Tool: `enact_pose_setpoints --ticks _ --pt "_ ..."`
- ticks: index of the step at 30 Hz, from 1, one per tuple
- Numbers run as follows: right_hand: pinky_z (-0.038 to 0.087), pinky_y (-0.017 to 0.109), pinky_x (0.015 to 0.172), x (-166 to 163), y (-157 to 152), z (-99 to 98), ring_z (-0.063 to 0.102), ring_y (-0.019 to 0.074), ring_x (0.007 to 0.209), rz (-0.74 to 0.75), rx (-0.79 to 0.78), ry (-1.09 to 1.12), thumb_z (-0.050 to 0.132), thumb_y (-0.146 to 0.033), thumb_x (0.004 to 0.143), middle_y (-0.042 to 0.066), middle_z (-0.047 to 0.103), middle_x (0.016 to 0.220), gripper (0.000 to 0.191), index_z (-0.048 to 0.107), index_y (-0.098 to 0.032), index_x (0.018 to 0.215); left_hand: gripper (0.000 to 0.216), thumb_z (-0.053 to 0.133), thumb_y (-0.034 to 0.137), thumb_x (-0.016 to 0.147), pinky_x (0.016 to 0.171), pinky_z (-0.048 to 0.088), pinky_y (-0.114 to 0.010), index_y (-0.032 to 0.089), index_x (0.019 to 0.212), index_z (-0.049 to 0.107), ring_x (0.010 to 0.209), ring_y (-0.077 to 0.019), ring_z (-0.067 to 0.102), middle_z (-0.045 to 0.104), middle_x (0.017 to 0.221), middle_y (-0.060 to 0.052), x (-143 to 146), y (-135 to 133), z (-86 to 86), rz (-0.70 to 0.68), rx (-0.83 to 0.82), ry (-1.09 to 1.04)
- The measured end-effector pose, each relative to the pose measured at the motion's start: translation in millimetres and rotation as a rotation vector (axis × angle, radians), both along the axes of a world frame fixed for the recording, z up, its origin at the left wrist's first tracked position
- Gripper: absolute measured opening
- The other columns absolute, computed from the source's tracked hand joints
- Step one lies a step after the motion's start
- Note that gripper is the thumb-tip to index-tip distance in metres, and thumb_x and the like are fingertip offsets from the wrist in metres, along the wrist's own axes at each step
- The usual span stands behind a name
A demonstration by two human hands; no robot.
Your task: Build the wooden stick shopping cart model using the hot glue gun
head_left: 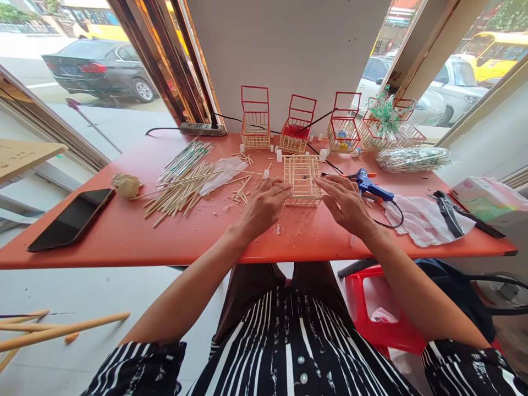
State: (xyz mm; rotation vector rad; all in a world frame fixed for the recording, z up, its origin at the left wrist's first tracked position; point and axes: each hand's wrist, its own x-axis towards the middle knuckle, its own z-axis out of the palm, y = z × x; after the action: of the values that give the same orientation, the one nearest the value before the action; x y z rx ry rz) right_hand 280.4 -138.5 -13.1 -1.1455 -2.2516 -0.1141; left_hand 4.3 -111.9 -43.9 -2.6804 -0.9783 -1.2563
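Observation:
On the red table in front of me sits a small basket frame [304, 179] built of pale wooden sticks. My left hand [268, 201] is at its left side, fingers closed together against the edge. From the right, my right hand [344, 201] has its fingertips on the opposite edge, fingers bent and held together. The hands partly hide both sides of the frame. A blue glue gun [373, 187] lies just past my right hand. Left of my left hand are short cut sticks [241, 192] and a pile of long wooden sticks [181, 192].
Small stick carts with red handles [256, 118] stand along the back. A black phone [72, 219] lies at left, with a power strip [203, 129] behind. At right are a plastic-wrapped bundle [413, 159], a white cloth [416, 220] and black-handled pliers [447, 212].

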Motion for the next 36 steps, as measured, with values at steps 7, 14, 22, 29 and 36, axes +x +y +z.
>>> enact_pose_setpoints --ticks 7,14,22,29,36 --pt "0.042 0.062 0.121 0 0 -4.3 0.053 0.0329 0.152 0.062 -0.015 -0.049 0.045 -0.039 0.113 0.007 0.068 0.155 0.044 0.067 -0.028 0.150 0.044 0.048 0.006 0.100 0.110 0.056 -0.055 0.019 0.127 0.080 0.129 -0.0309 0.064 0.079 0.132 -0.011 2 -1 3.6 -0.001 0.024 0.050" --pt "0.039 0.062 0.122 1 -1 -8.1 0.054 0.0331 0.150 0.034 0.010 -0.054 0.047 -0.040 0.112 0.004 0.071 0.152 0.043 0.070 -0.030 0.147 0.043 0.047 0.008 0.101 0.112 0.054 -0.054 0.020 0.127 0.079 0.131 -0.0314 0.063 0.079 0.133 -0.011 2 -3 6.0 0.039 0.004 0.089" --pt "0.041 0.060 0.117 1 0 -2.3 0.057 0.0332 0.142 0.054 0.013 -0.024 0.043 -0.041 0.113 0.005 0.074 0.147 0.042 0.075 -0.029 0.139 0.038 0.054 0.011 0.098 0.114 0.053 -0.054 0.018 0.126 0.078 0.129 -0.0316 0.065 0.078 0.134 -0.011 2 -3 6.5 0.017 -0.004 0.057" --pt "0.052 0.045 0.092 0 35 27.9 0.069 0.0300 0.101 -0.109 0.015 0.059 0.053 -0.037 0.107 0.011 0.079 0.104 0.029 0.079 -0.024 0.105 0.035 0.057 0.014 0.097 0.105 0.058 -0.042 0.018 0.127 0.077 0.115 -0.0265 0.073 0.079 0.122 -0.011 3 4 17.3 0.087 -0.174 -0.097" --pt "0.042 0.037 0.071 -28 70 44.6 0.061 0.0235 0.078 -0.226 -0.111 -0.105 0.064 -0.024 0.092 0.009 0.074 0.087 0.014 0.075 -0.021 0.084 0.026 0.068 0.010 0.090 0.087 0.059 -0.035 0.017 0.110 0.083 0.087 -0.0206 0.072 0.079 0.103 -0.007 11 40 37.9 0.074 -0.321 -0.123"
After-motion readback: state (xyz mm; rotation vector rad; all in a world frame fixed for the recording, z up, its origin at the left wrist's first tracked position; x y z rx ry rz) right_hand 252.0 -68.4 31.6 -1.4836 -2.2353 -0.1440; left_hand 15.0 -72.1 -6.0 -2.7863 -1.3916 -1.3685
